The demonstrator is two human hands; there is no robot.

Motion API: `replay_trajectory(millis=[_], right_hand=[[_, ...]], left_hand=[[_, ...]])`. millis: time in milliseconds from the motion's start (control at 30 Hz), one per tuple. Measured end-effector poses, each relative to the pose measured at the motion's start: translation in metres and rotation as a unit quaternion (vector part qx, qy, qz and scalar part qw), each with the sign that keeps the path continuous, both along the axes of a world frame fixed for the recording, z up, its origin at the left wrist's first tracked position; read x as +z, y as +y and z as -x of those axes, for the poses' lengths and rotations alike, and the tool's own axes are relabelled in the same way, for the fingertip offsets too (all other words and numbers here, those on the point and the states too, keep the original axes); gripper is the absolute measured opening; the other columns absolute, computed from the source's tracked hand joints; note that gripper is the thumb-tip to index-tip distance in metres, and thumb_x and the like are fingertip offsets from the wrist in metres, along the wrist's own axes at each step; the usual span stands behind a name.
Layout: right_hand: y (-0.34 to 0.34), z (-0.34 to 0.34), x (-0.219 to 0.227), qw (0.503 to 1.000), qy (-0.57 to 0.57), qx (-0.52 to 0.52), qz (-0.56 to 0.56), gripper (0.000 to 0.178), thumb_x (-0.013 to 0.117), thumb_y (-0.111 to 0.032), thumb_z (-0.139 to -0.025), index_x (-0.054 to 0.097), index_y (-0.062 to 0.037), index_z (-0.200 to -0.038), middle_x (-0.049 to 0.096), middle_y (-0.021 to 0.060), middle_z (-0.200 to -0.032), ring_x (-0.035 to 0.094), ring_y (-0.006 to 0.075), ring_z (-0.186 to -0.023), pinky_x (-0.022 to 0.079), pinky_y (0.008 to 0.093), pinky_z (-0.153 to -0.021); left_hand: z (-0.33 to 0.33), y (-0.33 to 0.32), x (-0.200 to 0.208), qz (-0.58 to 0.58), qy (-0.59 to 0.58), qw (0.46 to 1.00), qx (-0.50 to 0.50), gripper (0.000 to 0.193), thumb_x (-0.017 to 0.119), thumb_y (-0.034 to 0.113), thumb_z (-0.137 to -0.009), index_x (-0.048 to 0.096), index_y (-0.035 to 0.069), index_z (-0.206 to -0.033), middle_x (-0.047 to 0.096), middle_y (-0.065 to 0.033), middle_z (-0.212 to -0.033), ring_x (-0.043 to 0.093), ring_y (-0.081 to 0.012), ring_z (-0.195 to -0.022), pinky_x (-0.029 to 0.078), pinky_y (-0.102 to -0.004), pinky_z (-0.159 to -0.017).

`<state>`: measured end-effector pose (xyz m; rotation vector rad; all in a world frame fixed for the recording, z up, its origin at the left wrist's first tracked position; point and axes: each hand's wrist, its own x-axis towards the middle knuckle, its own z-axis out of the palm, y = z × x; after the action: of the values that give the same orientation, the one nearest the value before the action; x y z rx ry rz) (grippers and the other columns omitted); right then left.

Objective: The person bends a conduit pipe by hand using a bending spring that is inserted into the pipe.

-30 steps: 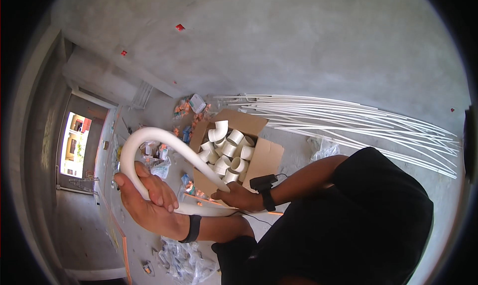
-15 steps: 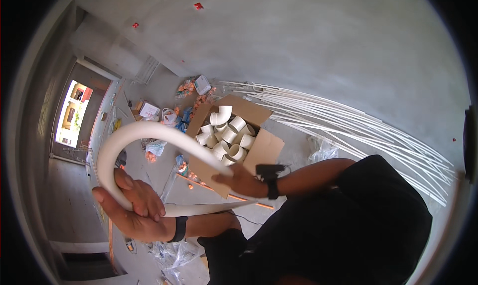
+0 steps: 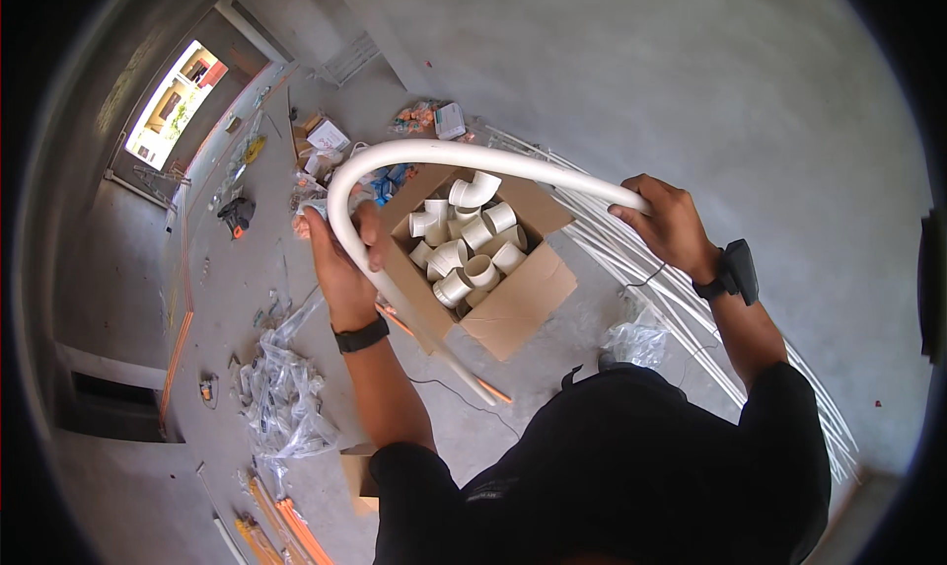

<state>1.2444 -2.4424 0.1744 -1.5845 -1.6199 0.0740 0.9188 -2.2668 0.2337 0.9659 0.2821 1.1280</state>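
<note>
A white plastic pipe (image 3: pixel 444 152), bent into a hook shape, is held up in front of me. My right hand (image 3: pixel 676 227) grips one end of it, fingers and thumb closed round the tube. At the bend, my left hand (image 3: pixel 340 281) holds the pipe between thumb and fingers. The free end slants down past my left wrist, toward my body. Beyond and below the pipe stands an open cardboard box (image 3: pixel 528 303), full of white elbow pipe fittings (image 3: pixel 480 231). The raised pipe hides part of the box's left side.
Long thin white pipes (image 3: pixel 681 303) lie along the wall at right. Crumpled clear plastic (image 3: pixel 281 397) spreads over the floor at left, with orange pipes (image 3: pixel 301 530) at lower left. A black and orange power tool (image 3: pixel 235 215) rests farther off. A thin cable (image 3: pixel 473 412) crosses the floor.
My right hand has moved right and up with the pipe's end, while the bend has opened wider. My left hand has shifted right and upward. The view has turned, showing more floor.
</note>
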Motion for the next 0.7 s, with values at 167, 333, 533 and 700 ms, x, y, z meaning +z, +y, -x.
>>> replay_trajectory(millis=[167, 333, 533, 700], right_hand=[[0.007, 0.001, -0.010, 1.000, 0.015, -0.027, 0.005, 0.029, 0.069, -0.026, -0.091, 0.063, 0.0010, -0.099, 0.068, 0.0190, -0.082, 0.068, 0.0325, -0.072, 0.052, 0.0382, -0.064], [0.014, -0.013, 0.001, 0.997, -0.042, -0.039, 0.051, 0.031, 0.065, -0.029, -0.093, 0.065, 0.0014, -0.098, 0.068, 0.0203, -0.081, 0.068, 0.0354, -0.073, 0.053, 0.0405, -0.066], [0.021, -0.039, 0.001, 0.983, -0.177, -0.035, 0.022, 0.029, 0.070, -0.030, -0.088, 0.064, -0.0027, -0.096, 0.065, 0.0121, -0.072, 0.063, 0.0287, -0.059, 0.049, 0.0369, -0.054], [0.022, -0.069, 0.013, 0.959, -0.283, -0.020, 0.010, 0.028, 0.069, -0.030, -0.088, 0.062, -0.0039, -0.093, 0.064, 0.0115, -0.073, 0.061, 0.0308, -0.057, 0.047, 0.0375, -0.053]], left_hand=[[0.035, -0.008, -0.121, -0.073, 0.183, 0.980, 0.006, 0.067, 0.024, 0.063, -0.100, 0.056, 0.004, -0.103, 0.049, -0.0037, -0.064, 0.043, -0.0128, -0.049, 0.038, -0.0260, -0.046], [0.049, -0.035, -0.160, -0.028, 0.304, 0.944, 0.123, 0.047, 0.039, 0.047, -0.104, 0.055, 0.005, -0.091, 0.040, 0.0033, -0.055, 0.036, -0.0041, -0.045, 0.029, -0.0209, -0.041], [0.062, -0.051, -0.160, 0.012, 0.371, 0.914, 0.163, 0.044, 0.046, 0.042, -0.103, 0.054, 0.007, -0.077, 0.036, 0.0066, -0.050, 0.031, -0.0015, -0.041, 0.022, -0.0206, -0.038], [0.084, -0.062, -0.159, -0.003, 0.383, 0.909, 0.164, 0.043, 0.050, 0.038, -0.103, 0.050, 0.009, -0.072, 0.037, 0.0072, -0.052, 0.030, -0.0003, -0.043, 0.021, -0.0205, -0.039]])
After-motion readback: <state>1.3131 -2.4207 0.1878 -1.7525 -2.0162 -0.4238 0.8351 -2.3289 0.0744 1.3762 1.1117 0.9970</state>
